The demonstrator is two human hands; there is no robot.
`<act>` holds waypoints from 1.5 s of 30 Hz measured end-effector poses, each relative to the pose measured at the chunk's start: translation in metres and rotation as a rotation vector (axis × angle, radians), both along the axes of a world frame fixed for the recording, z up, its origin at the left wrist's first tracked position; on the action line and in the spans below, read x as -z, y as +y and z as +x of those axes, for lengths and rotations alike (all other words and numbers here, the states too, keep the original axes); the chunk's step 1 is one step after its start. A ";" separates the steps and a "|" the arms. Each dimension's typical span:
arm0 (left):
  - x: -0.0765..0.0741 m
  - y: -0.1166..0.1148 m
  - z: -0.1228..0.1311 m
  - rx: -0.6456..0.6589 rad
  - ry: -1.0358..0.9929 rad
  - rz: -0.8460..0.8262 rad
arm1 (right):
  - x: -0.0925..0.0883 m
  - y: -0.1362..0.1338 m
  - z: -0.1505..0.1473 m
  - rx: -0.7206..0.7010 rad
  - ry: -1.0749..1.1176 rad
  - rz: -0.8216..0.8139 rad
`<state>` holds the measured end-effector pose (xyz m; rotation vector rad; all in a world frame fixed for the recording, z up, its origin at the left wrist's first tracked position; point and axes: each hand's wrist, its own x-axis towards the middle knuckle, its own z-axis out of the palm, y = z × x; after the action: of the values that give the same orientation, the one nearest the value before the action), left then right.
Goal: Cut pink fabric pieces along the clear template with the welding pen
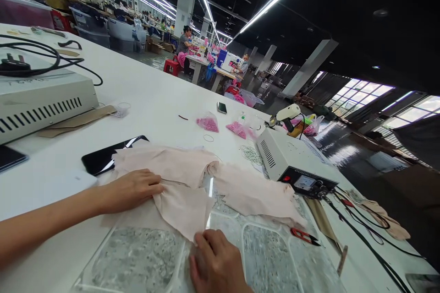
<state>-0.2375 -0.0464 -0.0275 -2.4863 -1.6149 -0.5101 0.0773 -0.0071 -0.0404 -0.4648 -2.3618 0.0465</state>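
Pale pink thin fabric (pixel 178 203) lies partly over a clear mat with grey, speckled rounded panels. On its left part rests my left hand (pixel 134 188), fingers close together and gripping a fold. My right hand (pixel 218 261) pinches the fabric's near corner between thumb and fingers. Another stretch of pale pink fabric (pixel 254 192) spreads to the right, with a bunched spot between the two. Red-handled thread snips (pixel 305 236) lie at its near right edge. Behind my left hand, a black glossy phone-like slab (pixel 103 155) sits partly under the fabric.
A grey-white box with a dial (pixel 299 160) stands at right, cables trailing from it. Another vented box (pixel 44 100) stands at left on cardboard. Bags of pink beads (pixel 208 122) and pale rubber bands (pixel 252 154) lie on the white table (pixel 144 82). People sit at sewing machines beyond.
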 end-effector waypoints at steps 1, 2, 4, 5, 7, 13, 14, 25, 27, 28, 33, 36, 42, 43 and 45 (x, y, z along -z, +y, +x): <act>0.002 0.000 0.000 0.007 0.004 0.006 | 0.000 0.000 0.001 0.003 -0.012 0.003; 0.004 0.001 0.000 0.021 0.007 0.009 | 0.000 0.000 0.002 0.003 -0.023 0.007; 0.006 0.002 0.001 0.037 0.003 0.018 | 0.001 0.002 0.006 -0.002 -0.033 0.007; 0.006 0.002 0.002 0.038 -0.002 0.023 | 0.000 0.003 0.008 0.002 -0.026 -0.002; 0.004 0.000 0.005 0.046 -0.015 0.031 | 0.000 0.007 0.014 0.013 -0.004 -0.039; -0.010 -0.020 0.039 0.109 -0.061 0.005 | -0.005 0.009 0.026 0.026 -0.003 -0.156; -0.010 -0.024 0.046 0.116 -0.071 -0.010 | -0.004 0.007 0.027 0.024 -0.007 -0.147; 0.007 -0.028 0.079 0.123 -0.220 -0.069 | -0.022 0.023 0.035 -0.030 0.064 -0.227; 0.010 -0.026 0.089 0.082 -0.266 -0.092 | -0.030 0.028 0.038 -0.069 0.044 -0.321; 0.011 -0.024 0.094 0.060 -0.264 -0.096 | -0.033 0.030 0.039 -0.091 0.027 -0.368; 0.002 -0.019 0.095 -0.045 -0.293 -0.139 | -0.045 0.038 0.038 0.024 0.038 -0.751; -0.018 -0.021 0.076 -0.152 -0.376 -0.191 | -0.066 0.048 0.026 0.012 0.106 -1.049; -0.048 -0.001 0.002 -0.350 -0.462 -0.254 | -0.106 0.099 -0.036 0.033 0.088 -1.383; -0.049 0.007 -0.012 -0.375 -0.452 -0.253 | -0.108 0.110 -0.050 0.059 0.076 -1.386; -0.048 0.024 -0.036 -0.417 -0.421 -0.247 | -0.106 0.130 -0.075 0.121 0.035 -1.406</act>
<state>-0.2735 -0.0223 0.0203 -2.1898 -2.4118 -0.8568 0.0022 0.1232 0.0655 -1.1912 -1.8996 1.6692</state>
